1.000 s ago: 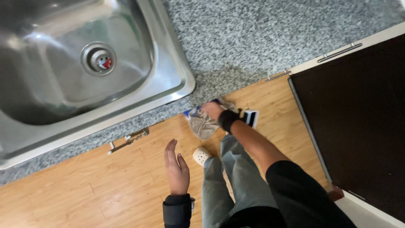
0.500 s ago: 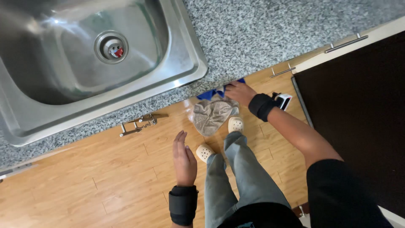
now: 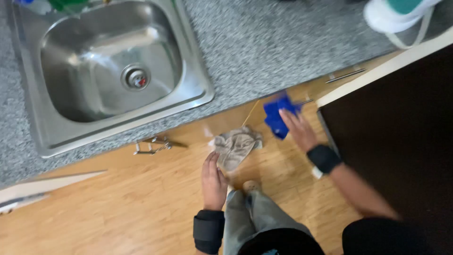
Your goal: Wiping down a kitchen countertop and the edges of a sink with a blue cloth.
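Each of our hands took a cloth below the counter edge.
Our left hand [image 3: 213, 182] pinched the beige rag [image 3: 234, 147]; our right hand [image 3: 298, 128] seemingly gripped the blue cloth [image 3: 277, 114] against the cabinet, beneath the sink [image 3: 198, 80], though blur hid its fingers.

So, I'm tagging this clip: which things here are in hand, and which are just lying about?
In hand:
- crumpled beige cloth, at the left hand
- bright blue cloth, at the right hand

Lying about:
- stainless steel sink
- speckled grey granite counter
- white and green shoe
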